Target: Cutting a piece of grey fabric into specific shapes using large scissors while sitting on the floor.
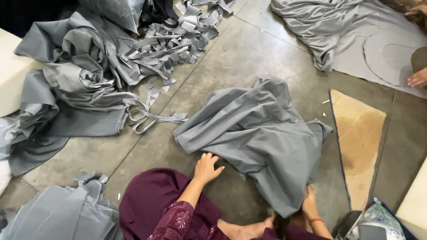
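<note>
A crumpled piece of grey cloth (262, 133) lies on the concrete floor in front of me. My left hand (207, 168) rests with spread fingers on the floor at the cloth's near left edge, touching it. My right hand (310, 202) grips the cloth's lower right corner, with its fingers partly hidden under the fold. I sit on the floor in a dark maroon garment (155, 204), and a bare foot shows between my arms.
A heap of grey cloth and cut strips (111, 58) fills the upper left. Folded grey pieces (62, 213) lie at the lower left. A brown cardboard sheet (358, 142) lies to the right. Another person's hand (418, 79) rests on spread grey fabric at the upper right.
</note>
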